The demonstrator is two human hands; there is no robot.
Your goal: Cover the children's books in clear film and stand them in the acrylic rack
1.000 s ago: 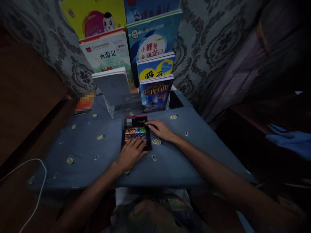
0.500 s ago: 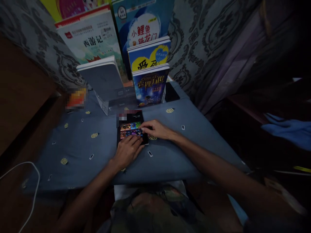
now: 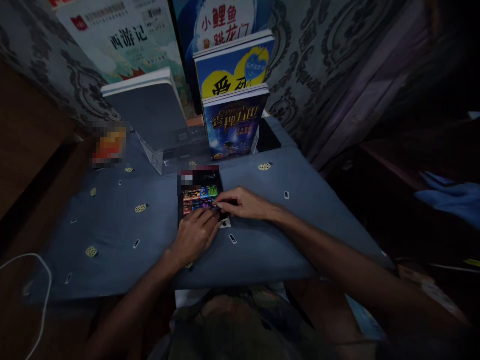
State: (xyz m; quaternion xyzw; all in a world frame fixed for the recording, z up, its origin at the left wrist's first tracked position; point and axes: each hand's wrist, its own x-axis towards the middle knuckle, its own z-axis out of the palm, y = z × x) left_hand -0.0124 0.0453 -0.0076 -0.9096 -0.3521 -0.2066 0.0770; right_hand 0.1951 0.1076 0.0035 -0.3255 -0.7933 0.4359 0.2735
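Observation:
A small dark book (image 3: 201, 192) with rows of coloured pictures on its cover lies on the blue cloth. Across its lower part rests my left hand (image 3: 197, 229), flat, with the fingers stretched out. My right hand (image 3: 243, 204) is at the book's right edge, thumb and forefinger pinched together on the cover's edge. Beneath the cover, at the lower right corner, a strip of white page (image 3: 225, 223) with a dark mark shows. The left palm hides the bottom of the cover.
Behind the book, a clear stand (image 3: 165, 161) holds a grey-backed book (image 3: 150, 112) and a dark blue book (image 3: 234, 125). Taller books lean against the patterned wall. A black flat object (image 3: 269, 135) lies beside the stand. A white cable (image 3: 47, 285) hangs at the left.
My right hand has moved slightly down along the book's edge. White page now shows at the lower right corner. My left hand stays on the cover; the view has shifted a little.

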